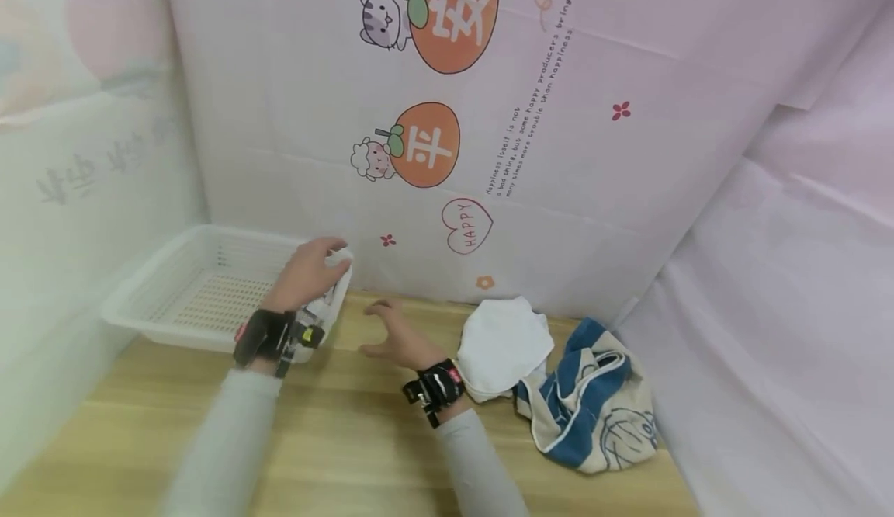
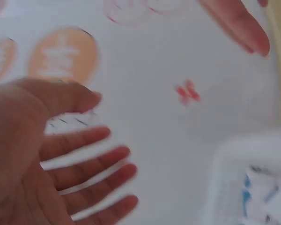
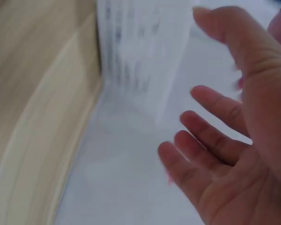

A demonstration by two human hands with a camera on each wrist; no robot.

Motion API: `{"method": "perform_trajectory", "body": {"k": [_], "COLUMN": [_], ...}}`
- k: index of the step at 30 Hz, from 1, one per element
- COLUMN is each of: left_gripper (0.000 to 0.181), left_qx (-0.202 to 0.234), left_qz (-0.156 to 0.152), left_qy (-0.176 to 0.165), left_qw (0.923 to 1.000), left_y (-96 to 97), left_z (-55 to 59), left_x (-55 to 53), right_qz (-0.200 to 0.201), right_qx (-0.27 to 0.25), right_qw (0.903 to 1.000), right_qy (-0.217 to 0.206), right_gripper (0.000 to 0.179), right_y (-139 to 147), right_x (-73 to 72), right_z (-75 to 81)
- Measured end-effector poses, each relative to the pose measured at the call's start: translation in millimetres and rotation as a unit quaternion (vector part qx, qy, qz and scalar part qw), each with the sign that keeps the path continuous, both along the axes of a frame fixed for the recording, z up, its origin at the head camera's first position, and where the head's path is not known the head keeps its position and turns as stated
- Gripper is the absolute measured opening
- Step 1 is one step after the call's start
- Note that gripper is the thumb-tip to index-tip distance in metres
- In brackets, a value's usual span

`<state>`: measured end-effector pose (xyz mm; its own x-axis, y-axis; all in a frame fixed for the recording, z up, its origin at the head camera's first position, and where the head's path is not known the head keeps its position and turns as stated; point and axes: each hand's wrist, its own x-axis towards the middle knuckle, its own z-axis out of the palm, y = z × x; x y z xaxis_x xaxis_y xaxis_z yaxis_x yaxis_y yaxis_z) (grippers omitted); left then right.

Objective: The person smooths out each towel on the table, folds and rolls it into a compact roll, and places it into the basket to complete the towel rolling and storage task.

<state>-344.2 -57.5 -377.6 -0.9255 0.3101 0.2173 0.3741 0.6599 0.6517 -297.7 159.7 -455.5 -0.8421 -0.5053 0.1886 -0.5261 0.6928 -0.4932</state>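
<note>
“Two hands, and neither holds anything that we can see: our left hand (image 1: 307, 272) has its fingers spread and thumb apart, and our right hand (image 1: 405, 340) is loosely curved, just as wide.”

“Which way does the white basket (image 1: 216, 300) lie from them?”

“To our left, near the printed backdrop (image 1: 587, 152), its long axis running roughly left to right. The left hand is nearer, overlapping the basket's right end; the right hand is apart from it, above the table (image 1: 349, 439), between the basket and a white cloth (image 1: 503, 346).”

“Do we touch the basket?”

“From the head view we can't tell; the left wrist view shows our fingers clear of its corner.”

“What else does that view give us?”

“A blue-and-white item (image 2: 267, 199) inside the basket, largely hidden from the head view. Only the head view clearly shows us the white cloth and the patterned towel (image 1: 594, 400) beside it.”
</note>
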Motion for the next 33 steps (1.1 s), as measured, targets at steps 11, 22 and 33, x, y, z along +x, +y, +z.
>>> {"method": "perform_trajectory", "body": {"k": [11,22,33], "left_gripper": [0.031,0.027,0.033], "left_qx": [0.118,0.119,0.097], "left_qz": [0.006,-0.078,-0.176], "left_qy": [0.116,0.054,0.017], "left_qw": [0.9862,0.9884,0.9794], "left_y": [50.4,87.8,118.1], "left_z": [-47.0,-88.4,-98.2], "left_x": [107.5,82.0,81.2], "right_qz": [-0.133,-0.180,-0.207], "right_qx": [-0.026,0.010,-0.116], "right_qw": [0.9908,0.9828,0.9688], "right_qy": [-0.006,0.039,0.072], "right_gripper": [0.060,0.061,0.056], "right_y": [119.1,136.3,143.3], "right_x": [55.7,56.8,50.2], "right_z": [-43.9,-77.2,-81.9]}}
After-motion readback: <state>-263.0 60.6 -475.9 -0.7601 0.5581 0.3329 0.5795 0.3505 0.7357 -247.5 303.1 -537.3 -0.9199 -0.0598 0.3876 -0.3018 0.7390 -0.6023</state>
